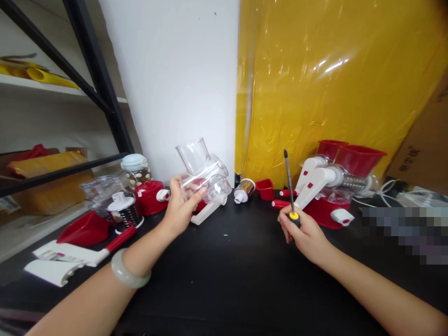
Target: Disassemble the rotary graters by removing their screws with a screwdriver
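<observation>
My left hand (184,205) is closed around a clear plastic grater housing (205,170), lifted above the table with its wide chute tilted up and to the left. In my right hand (303,231) a screwdriver (289,182) is gripped by its black and yellow handle, its shaft pointing up. Behind the housing, a white crank arm (209,212) with a red part lies partly hidden. Beyond it rest a grater drum (244,190) with a white end and a small red pusher (265,189).
At right stand assembled rotary graters (324,184) with red hoppers and white cables behind. Grater parts lie at left: a red base (151,197), a drum (125,212), a red hopper (86,228) and a white crank (73,254). A metal shelf (101,84) borders the black table (224,280).
</observation>
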`<state>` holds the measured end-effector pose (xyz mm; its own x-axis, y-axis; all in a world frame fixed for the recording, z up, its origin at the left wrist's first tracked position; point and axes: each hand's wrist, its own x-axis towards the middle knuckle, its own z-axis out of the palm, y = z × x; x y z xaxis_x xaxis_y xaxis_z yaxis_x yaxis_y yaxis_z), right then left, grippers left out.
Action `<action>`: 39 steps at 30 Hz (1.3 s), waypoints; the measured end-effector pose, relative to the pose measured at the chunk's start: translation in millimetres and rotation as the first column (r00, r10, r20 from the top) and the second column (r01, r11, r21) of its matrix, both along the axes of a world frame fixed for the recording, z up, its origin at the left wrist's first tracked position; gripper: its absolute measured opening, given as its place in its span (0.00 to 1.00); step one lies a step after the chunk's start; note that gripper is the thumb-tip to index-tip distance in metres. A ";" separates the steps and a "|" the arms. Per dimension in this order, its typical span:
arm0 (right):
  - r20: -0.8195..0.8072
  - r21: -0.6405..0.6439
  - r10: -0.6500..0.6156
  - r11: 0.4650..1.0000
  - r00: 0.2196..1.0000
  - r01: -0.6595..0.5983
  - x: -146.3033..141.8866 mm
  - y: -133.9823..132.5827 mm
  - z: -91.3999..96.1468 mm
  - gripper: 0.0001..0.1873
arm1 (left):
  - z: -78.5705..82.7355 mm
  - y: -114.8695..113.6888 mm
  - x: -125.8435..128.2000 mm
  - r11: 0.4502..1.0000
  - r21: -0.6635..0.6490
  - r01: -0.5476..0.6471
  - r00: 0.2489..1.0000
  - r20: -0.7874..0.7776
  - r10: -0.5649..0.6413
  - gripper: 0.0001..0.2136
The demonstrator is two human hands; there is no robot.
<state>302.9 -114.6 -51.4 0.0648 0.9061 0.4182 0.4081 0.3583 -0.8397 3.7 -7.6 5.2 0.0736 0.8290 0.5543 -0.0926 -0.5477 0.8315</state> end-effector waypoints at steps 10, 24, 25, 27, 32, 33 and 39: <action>-0.209 0.078 0.054 0.996 0.976 -0.039 -2.7 3.0 3.2 0.23 | 0.3 -3.6 6.4 0.995 -0.076 0.059 0.994 -0.087 -0.065 0.27; -0.408 -0.070 0.101 0.988 0.907 -0.141 -72.8 23.1 27.5 0.40 | -16.1 -16.5 25.4 0.992 0.040 0.118 0.984 -0.141 -0.112 0.29; -0.413 -0.090 0.113 0.982 0.904 -0.164 -76.7 25.1 30.1 0.40 | -16.0 -15.3 24.5 0.994 0.039 0.101 0.986 -0.138 -0.095 0.29; -0.477 -0.073 -0.026 0.997 0.878 -0.010 -79.6 29.2 35.8 0.38 | -14.1 -11.7 21.7 0.999 0.031 0.012 0.996 -0.090 -0.009 0.28; -0.452 -0.095 0.037 0.992 0.891 -0.089 -81.4 34.6 41.4 0.39 | -8.2 -9.2 20.1 0.997 0.065 0.045 0.995 -0.092 -0.039 0.28; -0.439 -0.123 0.054 0.985 0.897 -0.120 -81.6 35.2 41.0 0.39 | -7.8 -9.5 20.2 0.997 0.062 0.055 0.993 -0.105 -0.048 0.29; -0.490 -0.142 -0.108 0.989 0.865 0.043 -80.9 40.8 37.5 0.37 | -6.6 -10.3 21.1 0.998 0.062 -0.002 0.996 -0.090 0.008 0.29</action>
<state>222.1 -73.8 -13.9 0.3042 0.9317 0.1987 -0.0520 0.2245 -0.9731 24.8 -17.9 -1.4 0.1214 0.7939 0.5958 -0.0161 -0.5986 0.8009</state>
